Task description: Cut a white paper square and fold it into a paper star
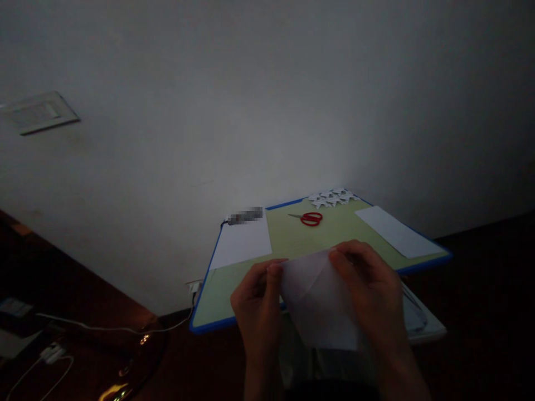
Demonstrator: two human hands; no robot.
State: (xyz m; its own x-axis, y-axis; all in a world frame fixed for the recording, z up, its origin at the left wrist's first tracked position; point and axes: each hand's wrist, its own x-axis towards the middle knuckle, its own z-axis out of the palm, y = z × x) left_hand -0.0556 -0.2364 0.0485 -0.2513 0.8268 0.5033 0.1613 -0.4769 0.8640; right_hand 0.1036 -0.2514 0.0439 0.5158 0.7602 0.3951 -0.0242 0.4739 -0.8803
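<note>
My left hand and my right hand both pinch a folded sheet of white paper, held up between them just above the near edge of a green board with a blue rim. The left thumb and fingers grip the paper's left corner. The right fingers close over its upper right edge. On the board behind lie red scissors, a white sheet at the left, a white strip at the right and a pile of small folded paper pieces at the far edge.
A pale wall fills the background, with a switch plate at upper left. Dark wooden floor lies around the board. White cables and a shiny round object sit at lower left.
</note>
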